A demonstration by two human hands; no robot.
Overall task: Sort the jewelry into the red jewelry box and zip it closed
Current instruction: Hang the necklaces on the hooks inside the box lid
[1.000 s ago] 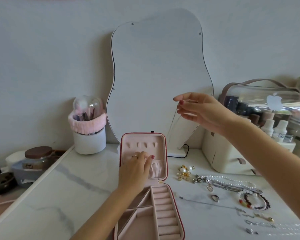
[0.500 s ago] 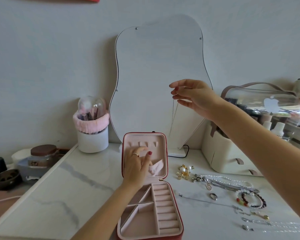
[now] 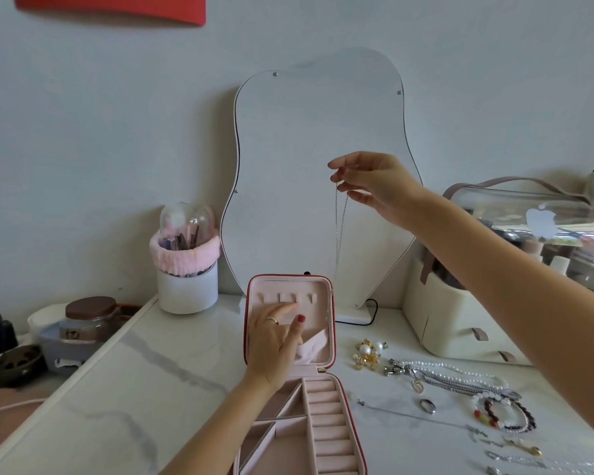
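The right hand (image 3: 378,186) is pinching a thin silver chain necklace (image 3: 339,231) by its top, letting it hang in a long loop in front of the mirror (image 3: 309,159), above and just right of the red jewelry box (image 3: 290,337). The left hand (image 3: 275,344) is resting with straight fingers on the upright pink lid lining, just under the 4 small hook tabs (image 3: 287,298).

The chain looks very fine, so it is likely to swing, twist on itself or snag a fingernail while it is being lowered toward the hooks. If the left hand presses too hard, the lid may tip back or the open box may slide.

The box is lying open on a white marbled tabletop (image 3: 134,389), its ring rolls (image 3: 330,430) apparently unfilled. The remaining jewelry (image 3: 460,389), pearls, chains, beaded bracelets and earrings, is waiting spread to the right. A brush holder (image 3: 187,282) with a pink band is standing at the back left, a cream organizer (image 3: 460,320) at the right, against a pale wall.
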